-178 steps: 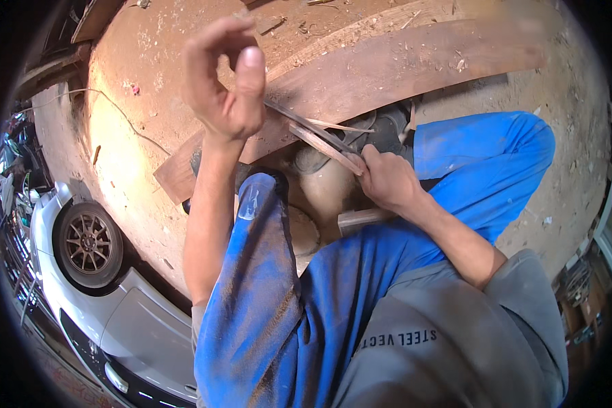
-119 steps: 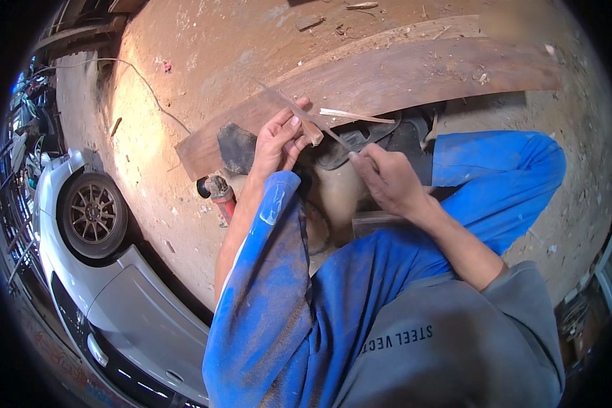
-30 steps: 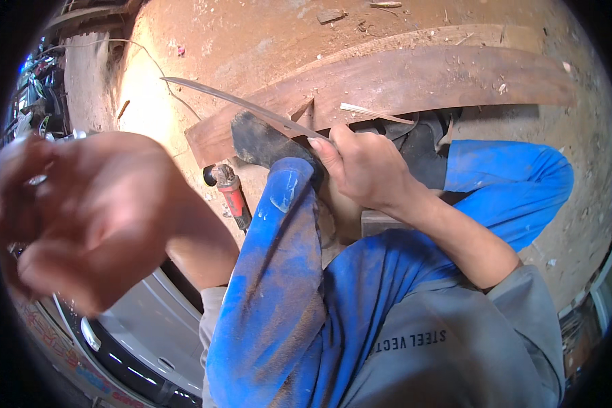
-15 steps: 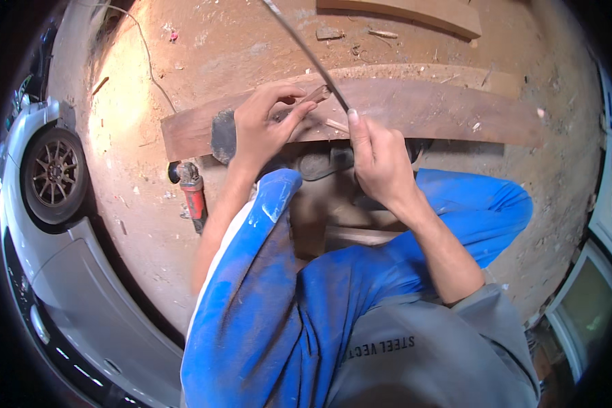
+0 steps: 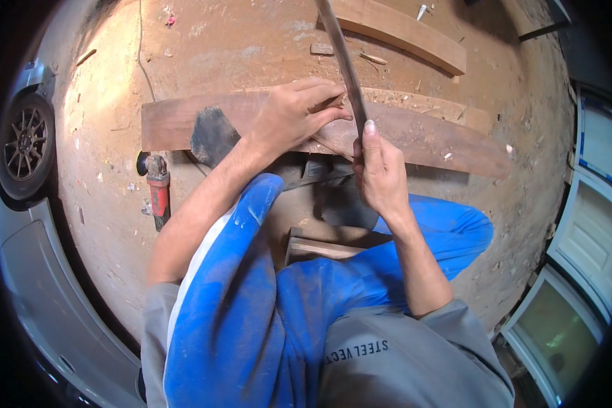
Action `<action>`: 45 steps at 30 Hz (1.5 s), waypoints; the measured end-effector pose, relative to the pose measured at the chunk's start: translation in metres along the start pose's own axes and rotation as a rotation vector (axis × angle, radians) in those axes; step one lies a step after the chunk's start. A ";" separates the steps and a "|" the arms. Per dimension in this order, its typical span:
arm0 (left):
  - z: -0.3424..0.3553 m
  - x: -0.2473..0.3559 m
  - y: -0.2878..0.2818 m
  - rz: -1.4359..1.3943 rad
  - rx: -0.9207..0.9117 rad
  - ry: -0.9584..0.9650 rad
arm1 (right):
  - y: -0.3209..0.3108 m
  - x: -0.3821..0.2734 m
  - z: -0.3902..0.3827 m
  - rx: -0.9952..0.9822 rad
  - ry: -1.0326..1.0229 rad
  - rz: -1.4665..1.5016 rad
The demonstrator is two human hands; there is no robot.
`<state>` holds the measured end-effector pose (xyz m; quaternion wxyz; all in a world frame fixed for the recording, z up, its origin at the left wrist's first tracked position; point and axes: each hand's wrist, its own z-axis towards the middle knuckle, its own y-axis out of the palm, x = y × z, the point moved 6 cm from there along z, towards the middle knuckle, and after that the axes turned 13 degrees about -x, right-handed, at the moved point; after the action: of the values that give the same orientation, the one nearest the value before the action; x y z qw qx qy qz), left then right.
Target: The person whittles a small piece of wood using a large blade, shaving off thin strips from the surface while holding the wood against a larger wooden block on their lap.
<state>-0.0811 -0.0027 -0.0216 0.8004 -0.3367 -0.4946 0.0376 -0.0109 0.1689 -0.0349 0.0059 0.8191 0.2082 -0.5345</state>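
My right hand point(image 5: 382, 166) is closed around the lower end of a long, flat, dark metal blade point(image 5: 343, 58) that points away from me; any handle is hidden in the grip. Close to its left, my left hand point(image 5: 299, 112) pinches a small brown piece of wood point(image 5: 330, 103), mostly covered by the fingers, right beside the blade. A thin strip of wood point(image 5: 331, 145) shows between the two hands. Beneath them lies a long brown plank point(image 5: 428, 136) with wood chips on it.
A red and black angle grinder point(image 5: 158, 190) lies left of my leg. Beyond the plank are a thick timber beam point(image 5: 401, 35) and wood scraps point(image 5: 321, 49). A parked car point(image 5: 44, 265) stands left; framed panels point(image 5: 557, 326) lean at right. My shoe point(image 5: 212, 136) overlaps the plank.
The blade has swung more upright and turned its flat side into view. My left hand has moved right, nearer the blade. The whole view has shifted and turned slightly.
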 end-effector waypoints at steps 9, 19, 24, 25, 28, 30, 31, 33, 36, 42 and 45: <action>0.001 0.000 0.000 -0.043 -0.065 -0.163 | 0.000 -0.015 -0.003 0.078 -0.068 -0.045; -0.010 0.000 -0.008 -0.067 0.035 -0.163 | -0.006 -0.055 -0.022 0.057 -0.095 0.163; -0.012 -0.002 -0.007 -0.058 0.058 -0.112 | -0.007 -0.063 -0.036 0.088 -0.316 0.417; -0.010 -0.001 -0.007 -0.047 0.062 -0.088 | -0.003 -0.048 -0.033 0.107 -0.318 0.381; -0.012 -0.001 -0.007 -0.031 0.056 -0.079 | 0.010 -0.030 -0.020 0.106 -0.203 -0.065; -0.013 -0.002 -0.006 -0.042 0.055 -0.080 | 0.016 -0.009 -0.018 0.026 -0.059 0.036; -0.014 0.000 -0.005 -0.053 0.056 -0.080 | 0.017 -0.006 -0.019 0.024 -0.032 0.062; -0.016 0.001 -0.005 -0.090 0.067 -0.102 | 0.018 -0.005 -0.023 0.020 0.023 0.115; -0.012 -0.002 -0.005 -0.120 0.085 -0.113 | 0.007 -0.025 -0.025 0.056 -0.005 0.174; -0.017 -0.008 -0.002 -0.101 0.098 -0.092 | -0.020 -0.099 -0.050 0.119 -0.238 0.496; -0.017 -0.010 -0.002 -0.118 0.105 -0.093 | -0.018 -0.093 -0.051 0.092 -0.376 0.679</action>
<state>-0.0725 -0.0169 -0.0325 0.7939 -0.2624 -0.5476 0.0319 -0.0047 0.1663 0.0721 0.1838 0.7286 -0.1034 -0.6516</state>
